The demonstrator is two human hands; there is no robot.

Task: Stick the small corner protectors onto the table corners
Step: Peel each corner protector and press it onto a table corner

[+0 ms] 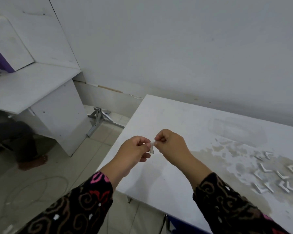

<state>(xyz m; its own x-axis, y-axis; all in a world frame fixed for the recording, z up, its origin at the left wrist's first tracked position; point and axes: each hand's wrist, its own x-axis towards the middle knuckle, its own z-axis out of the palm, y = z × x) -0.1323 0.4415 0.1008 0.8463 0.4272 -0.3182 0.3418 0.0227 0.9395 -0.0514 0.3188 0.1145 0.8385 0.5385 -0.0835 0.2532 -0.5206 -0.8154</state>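
Observation:
A small clear corner protector [152, 147] hangs between my two hands above the white table [172, 115]. My left hand [134, 151] pinches its left side with curled fingers. My right hand [171, 142] pinches its upper end between thumb and fingertip. Both hands hover over the table's left part, some way in from its left edge. Several more L-shaped clear protectors [276, 176] lie loose on the stained right part of the tabletop. The table's far left corner [147, 95] is bare.
A white wall runs close behind the table. To the left stands a second white desk [32, 92] with a metal folding stand [100, 119] on the tiled floor beside it. Another person's leg and bare foot [32, 161] show under that desk. A thin cable [41, 188] loops on the floor.

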